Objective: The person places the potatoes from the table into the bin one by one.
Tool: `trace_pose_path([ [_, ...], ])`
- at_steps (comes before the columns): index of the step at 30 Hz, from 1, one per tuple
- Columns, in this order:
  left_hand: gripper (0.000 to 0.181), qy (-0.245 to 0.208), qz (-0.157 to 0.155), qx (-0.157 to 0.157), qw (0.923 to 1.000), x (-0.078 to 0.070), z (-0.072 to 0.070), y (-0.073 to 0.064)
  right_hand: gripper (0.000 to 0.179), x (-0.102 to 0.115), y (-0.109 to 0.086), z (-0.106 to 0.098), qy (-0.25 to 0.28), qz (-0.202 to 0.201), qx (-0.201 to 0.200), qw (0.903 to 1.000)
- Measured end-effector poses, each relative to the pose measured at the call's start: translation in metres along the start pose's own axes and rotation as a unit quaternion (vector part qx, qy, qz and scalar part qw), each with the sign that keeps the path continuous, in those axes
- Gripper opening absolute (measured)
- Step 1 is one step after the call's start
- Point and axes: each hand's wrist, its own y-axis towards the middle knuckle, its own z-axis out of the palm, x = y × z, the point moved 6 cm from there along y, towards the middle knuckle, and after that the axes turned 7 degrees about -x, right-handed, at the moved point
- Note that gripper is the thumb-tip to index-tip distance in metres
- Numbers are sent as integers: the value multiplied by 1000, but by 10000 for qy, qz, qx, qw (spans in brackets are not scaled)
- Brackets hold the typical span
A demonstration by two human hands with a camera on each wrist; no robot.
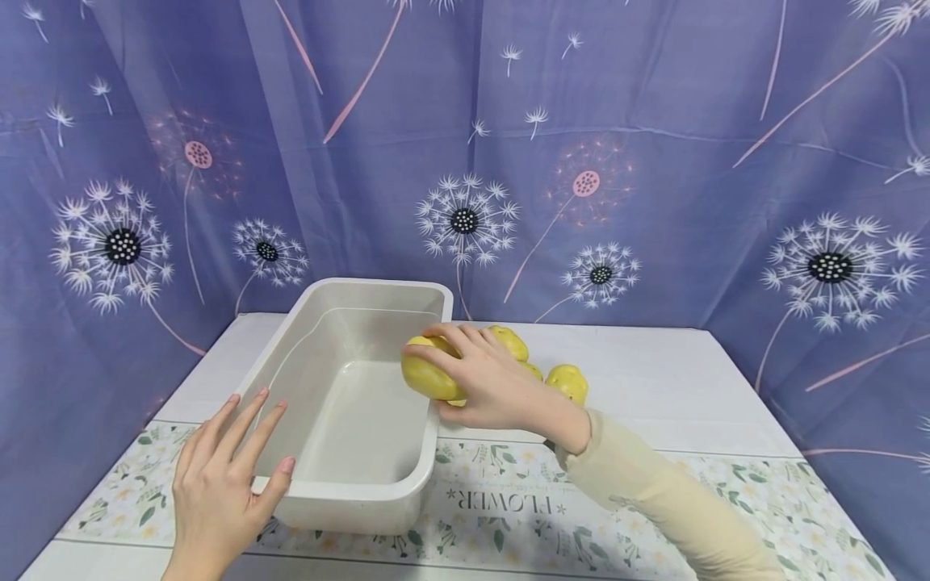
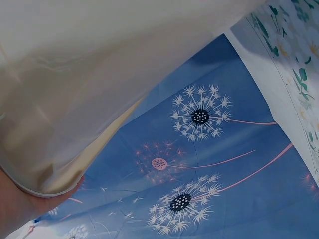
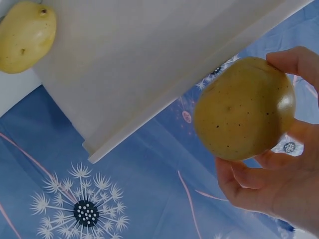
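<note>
Head view, from the left: the left hand [image 1: 221, 472] has its fingers straight and spread at the near left corner of an off-white plastic basin [image 1: 363, 491], with the thumb by the near rim; it does not curl round anything that I can see. The basin stands mouth-up on the desk [image 1: 654, 387].

Next comes a yellow potato [image 1: 429, 373], held up at the basin's right rim; whether it touches that rim I cannot tell. It should be firm and fairly weighty for its size, with no give under the fingers. The skin seems smooth enough to slide a little — so the sound hold is round the wide middle, thumb opposite the fingers. A knock might bruise it, though it should not break easily. Right wrist view shows a plump, rounded body, dull gold in the shade and dotted with dark specks, with a shiny patch on the side nearest the palm.

The right hand [image 1: 497, 383] is clamped on this potato from the right, well apart from the other hand; a pale sleeve [image 1: 647, 492] covers the forearm.

Farther right are three more potatoes on the desk: one behind the knuckles [image 1: 511, 343], one mostly hidden [image 1: 534, 369] and one just beyond the wrist [image 1: 569, 382] — all similarly yellow.
</note>
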Motion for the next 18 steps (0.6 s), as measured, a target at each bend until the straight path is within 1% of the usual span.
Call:
trace_pose_path([
  [7,61,42,-73,174,9998,2,1,0,65,3,6,4,-19,9,42,10000],
  [10,61,34,-78,179,9998,2,1,0,65,4,8,6,-30,-29,32,10000],
  [13,60,3,-22,69,10000,1,1,0,65,6,10,8,-29,-79,5,10000],
  [15,58,-38,45,-109,9999,0,0,1,64,7,12,9,-46,-117,-1,9999],
  [18,59,-47,89,-206,9997,-1,-1,1,63,8,14,11,-61,-156,38,9999],
])
